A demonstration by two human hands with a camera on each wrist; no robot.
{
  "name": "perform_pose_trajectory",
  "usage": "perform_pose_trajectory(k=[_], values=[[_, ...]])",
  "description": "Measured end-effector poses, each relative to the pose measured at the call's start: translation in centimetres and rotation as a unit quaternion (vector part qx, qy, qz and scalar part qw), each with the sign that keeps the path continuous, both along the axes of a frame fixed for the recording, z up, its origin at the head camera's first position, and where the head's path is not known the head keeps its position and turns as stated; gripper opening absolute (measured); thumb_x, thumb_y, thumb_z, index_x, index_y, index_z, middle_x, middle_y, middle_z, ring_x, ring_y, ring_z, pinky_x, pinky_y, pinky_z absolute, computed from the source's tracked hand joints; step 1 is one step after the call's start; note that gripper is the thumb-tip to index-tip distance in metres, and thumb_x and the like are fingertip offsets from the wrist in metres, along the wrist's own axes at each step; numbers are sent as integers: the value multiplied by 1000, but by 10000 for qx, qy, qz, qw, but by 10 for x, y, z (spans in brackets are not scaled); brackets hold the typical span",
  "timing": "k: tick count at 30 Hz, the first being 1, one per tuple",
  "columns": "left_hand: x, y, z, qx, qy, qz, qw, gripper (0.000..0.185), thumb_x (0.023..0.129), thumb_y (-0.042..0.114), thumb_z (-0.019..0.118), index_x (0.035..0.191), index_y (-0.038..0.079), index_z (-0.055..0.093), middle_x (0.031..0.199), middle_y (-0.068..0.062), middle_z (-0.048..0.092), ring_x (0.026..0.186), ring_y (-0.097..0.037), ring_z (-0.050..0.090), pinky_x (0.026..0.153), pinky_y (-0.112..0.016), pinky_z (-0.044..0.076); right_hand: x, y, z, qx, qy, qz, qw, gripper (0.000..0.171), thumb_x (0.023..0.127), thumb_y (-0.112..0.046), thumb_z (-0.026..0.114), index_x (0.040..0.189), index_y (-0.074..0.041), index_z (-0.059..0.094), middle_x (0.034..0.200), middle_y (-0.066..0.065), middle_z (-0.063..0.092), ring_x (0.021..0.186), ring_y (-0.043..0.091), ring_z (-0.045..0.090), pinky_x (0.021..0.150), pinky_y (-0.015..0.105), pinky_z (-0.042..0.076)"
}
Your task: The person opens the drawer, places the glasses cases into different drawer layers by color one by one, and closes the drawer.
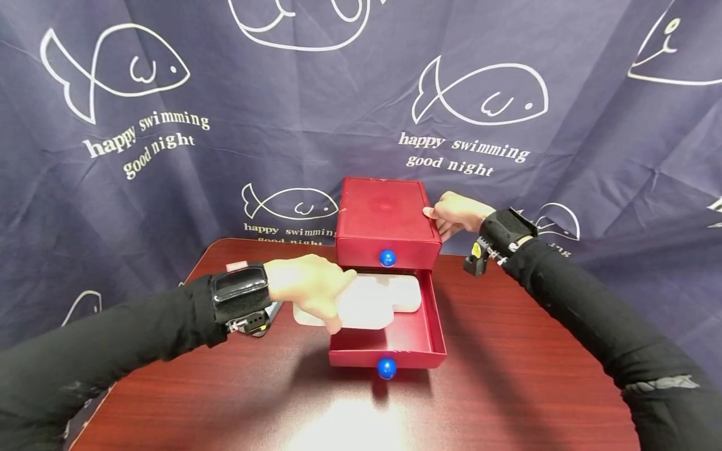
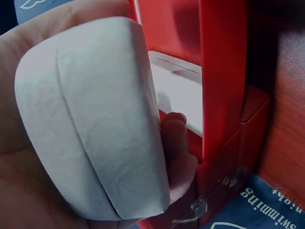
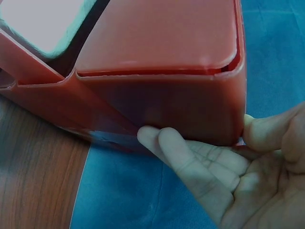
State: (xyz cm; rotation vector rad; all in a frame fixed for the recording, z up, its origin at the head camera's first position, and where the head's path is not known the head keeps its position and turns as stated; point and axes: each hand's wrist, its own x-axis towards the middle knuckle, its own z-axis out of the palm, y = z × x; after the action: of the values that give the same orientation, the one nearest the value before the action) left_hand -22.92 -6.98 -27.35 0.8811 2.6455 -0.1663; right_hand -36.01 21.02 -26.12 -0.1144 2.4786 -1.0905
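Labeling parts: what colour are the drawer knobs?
Blue, on both the open drawer knob and upper knob; clearest in head view.

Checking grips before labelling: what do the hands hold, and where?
Left hand grips white case around its end; right hand braces red drawer box rear corner.

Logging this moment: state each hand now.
Left hand: grips a white box over the open lower drawer.
Right hand: open, fingers against the red cabinet.
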Motion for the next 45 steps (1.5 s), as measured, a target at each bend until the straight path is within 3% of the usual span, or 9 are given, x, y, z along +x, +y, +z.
perform_pose_trajectory(k=[6, 12, 19, 26, 36, 45], values=[[-3, 8, -5, 84, -165, -167, 9997, 54, 69, 44, 83, 105, 15, 55, 81, 3, 62, 73, -18, 60, 69, -32, 51, -1, 0, 0, -11, 11, -11, 10000, 32, 106, -18, 47, 107, 11, 60, 74, 5, 70, 66, 17, 68, 70, 35, 65], [-7, 19, -9, 186, -665, -228, 9974, 47, 71, 46, 85, 97, 18, 58, 80, 4, 60, 76, -15, 59, 69, -28, 50, 0, 0, -1, 83, 44, 19, 10000, 34, 107, -18, 47, 111, 14, 60, 75, 5, 70, 66, 16, 68, 69, 34, 64], [-14, 33, -11, 67, -1066, -258, 9939, 41, 72, 46, 84, 83, 17, 58, 73, 5, 53, 71, -12, 51, 62, -23, 43, 0, 1, 0, 107, 91, 41, 9999, 36, 107, -19, 47, 112, 14, 61, 74, 4, 70, 66, 15, 69, 68, 33, 64], [-22, 42, -12, -141, -1465, -266, 9887, 36, 77, 46, 81, 80, 15, 63, 79, 3, 56, 77, -12, 51, 65, -21, 42, 0, 0, 1, 129, 108, 35, 9999, 38, 106, -20, 49, 116, 15, 61, 77, 5, 72, 67, 16, 70, 72, 36, 65], [-21, 53, -18, -686, -1412, -366, 9869, 42, 81, 53, 75, 99, 15, 73, 96, 1, 62, 90, -13, 54, 80, -26, 47, 3, 1, 2, -39, 13, 107, 9999, 31, 106, -18, 47, 105, 10, 61, 74, 4, 69, 66, 15, 66, 68, 33, 64], [-22, 64, -11, -1089, -1395, -164, 9841, 33, 75, 49, 78, 76, 19, 63, 79, 4, 61, 74, -9, 55, 65, -25, 45, 2, 1, 2, -36, 50, 123, 9999, 33, 106, -18, 48, 108, 12, 61, 75, 3, 70, 65, 15, 67, 67, 33, 64]])
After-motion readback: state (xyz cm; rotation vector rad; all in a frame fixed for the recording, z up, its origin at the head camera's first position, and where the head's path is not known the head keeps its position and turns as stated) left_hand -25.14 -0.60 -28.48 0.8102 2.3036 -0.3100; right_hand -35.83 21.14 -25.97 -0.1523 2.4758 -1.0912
